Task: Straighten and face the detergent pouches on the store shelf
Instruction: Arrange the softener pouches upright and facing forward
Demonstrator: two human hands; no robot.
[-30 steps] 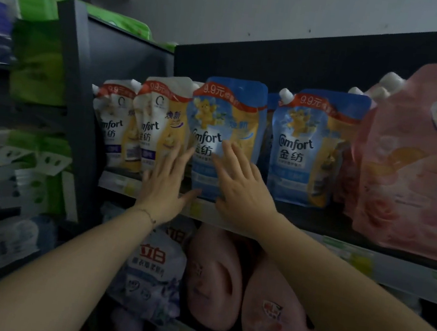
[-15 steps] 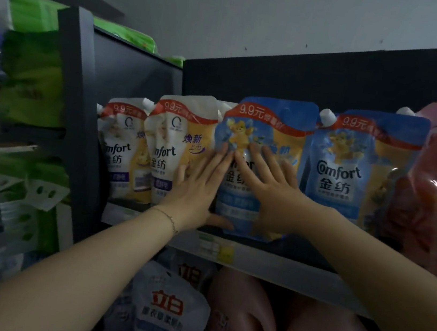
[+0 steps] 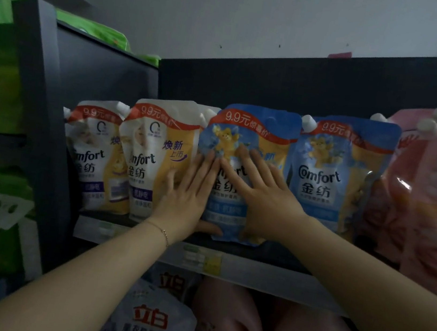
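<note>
Hands pressed flat on the blue Comfort pouch at the middle of the shelf.

Standing upright near the front edge of the shelf [image 3: 266,274], the blue Comfort pouch [image 3: 257,123] faces forward. The right hand [image 3: 260,196] lies on its front with straight, spread fingers, covering much of the logo. The left hand [image 3: 188,189], a thin bracelet [image 3: 164,232] at its wrist, lies flat with straight fingers across the pouch's left edge and onto the touching white-and-yellow Comfort pouch [image 3: 156,139]; its thumb reaches along the blue pouch's lower left corner. A second white-and-yellow pouch [image 3: 93,147] stands at the shelf's left end, a second blue pouch [image 3: 343,169] just right of the right hand, and pink pouches [image 3: 432,195] beyond it.
</note>
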